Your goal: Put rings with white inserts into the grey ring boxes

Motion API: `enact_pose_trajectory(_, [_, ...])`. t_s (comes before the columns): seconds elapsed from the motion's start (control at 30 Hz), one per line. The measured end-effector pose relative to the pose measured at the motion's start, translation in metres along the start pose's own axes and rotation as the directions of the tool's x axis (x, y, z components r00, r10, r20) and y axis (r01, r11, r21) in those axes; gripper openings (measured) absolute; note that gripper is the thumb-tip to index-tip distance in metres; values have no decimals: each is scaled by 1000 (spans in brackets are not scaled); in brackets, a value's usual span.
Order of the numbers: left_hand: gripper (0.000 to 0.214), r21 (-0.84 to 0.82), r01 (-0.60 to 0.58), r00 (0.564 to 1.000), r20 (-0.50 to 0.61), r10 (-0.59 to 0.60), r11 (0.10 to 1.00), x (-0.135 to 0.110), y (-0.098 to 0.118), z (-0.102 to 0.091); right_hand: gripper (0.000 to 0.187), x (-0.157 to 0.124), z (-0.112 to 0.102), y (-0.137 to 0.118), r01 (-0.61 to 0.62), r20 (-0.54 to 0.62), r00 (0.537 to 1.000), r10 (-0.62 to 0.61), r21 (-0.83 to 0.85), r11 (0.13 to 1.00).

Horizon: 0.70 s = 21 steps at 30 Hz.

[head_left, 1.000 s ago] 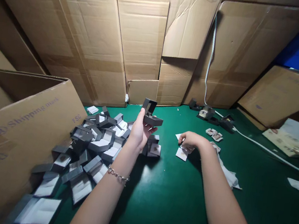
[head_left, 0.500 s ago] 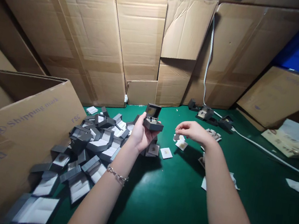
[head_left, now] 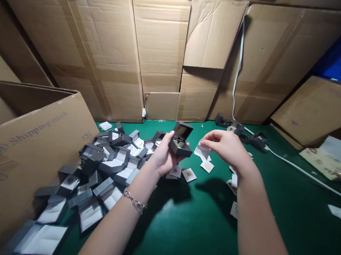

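My left hand (head_left: 166,155) is wrapped round a small dark grey jewellery box (head_left: 181,147), its lid raised. Inside that box I see a pale insert with small dark marks, too small to make out. To its right, my right hand (head_left: 224,146) pinches a small white piece of paper (head_left: 202,150) between thumb and fingers. Below the paper, a square white card (head_left: 207,166) with a yellowish mark lies on the green table (head_left: 173,231). Another such card (head_left: 189,175) lies nearer the left hand.
A heap of open grey boxes with white linings (head_left: 116,160) covers the table's left side, beside a large cardboard carton (head_left: 23,156). Several more dark boxes (head_left: 258,140) and a white cable (head_left: 305,172) lie at the back right. Stacked cartons (head_left: 158,43) wall off the back.
My left hand has moved slightly right with the box, which is turned a little. My right hand has lifted the white paper off the cards and moved slightly closer to the box.
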<state>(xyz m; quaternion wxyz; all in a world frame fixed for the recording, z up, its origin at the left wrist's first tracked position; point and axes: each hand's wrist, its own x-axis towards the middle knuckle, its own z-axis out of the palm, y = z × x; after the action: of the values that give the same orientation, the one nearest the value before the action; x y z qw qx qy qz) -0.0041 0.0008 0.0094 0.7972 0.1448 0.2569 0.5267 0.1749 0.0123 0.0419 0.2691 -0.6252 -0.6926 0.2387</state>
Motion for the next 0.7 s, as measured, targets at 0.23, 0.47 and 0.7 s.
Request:
enact_pose_trajectory(0.23, [50, 20, -28, 998, 58, 27, 999, -4, 4, 0, 22, -16, -10, -21, 52, 19, 999, -49, -194, 980])
enact_pose_trajectory(0.47, [58, -48, -51, 993, 101, 56, 998, -10, 7, 2, 29, -16, -6, -21, 91, 59, 995, -85, -100, 991])
enact_pose_trajectory(0.7, [59, -48, -44, 996, 81, 48, 998, -12, -3, 8, 27, -6, 2, -17, 149, -101, 984, -149, -7, 989])
